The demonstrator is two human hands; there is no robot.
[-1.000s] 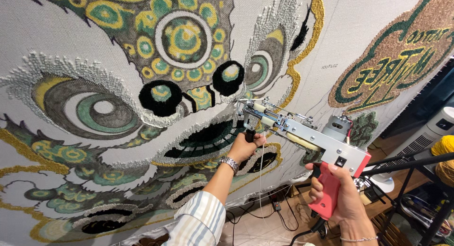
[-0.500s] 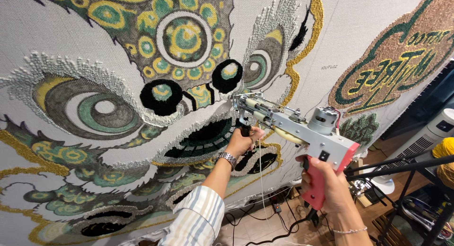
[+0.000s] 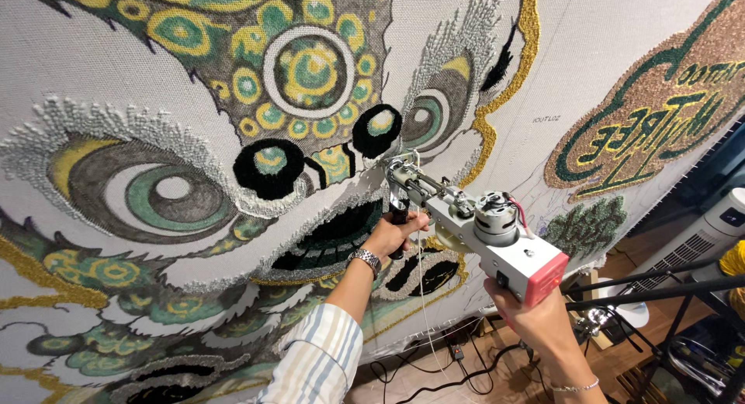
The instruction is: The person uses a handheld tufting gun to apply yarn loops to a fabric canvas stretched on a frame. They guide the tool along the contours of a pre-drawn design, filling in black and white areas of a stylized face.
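A grey tufting gun with a red rear grip points its needle tip at the stretched cloth, just right of a black tufted nostril. My left hand, with a metal wristwatch, grips the gun's black front handle. My right hand holds the red rear grip from below. A thin pale yarn hangs down from the gun. The cloth carries a large tufted lion-like face in green, yellow, black and grey.
A tufted oval emblem in brown and green fills the upper right of the cloth. Black metal stand bars cross at the lower right, beside a white tower fan. Black cables lie on the wooden floor below.
The gun and both hands have shifted left and slightly up along the cloth. The needle tip now sits closer to the right nostril.
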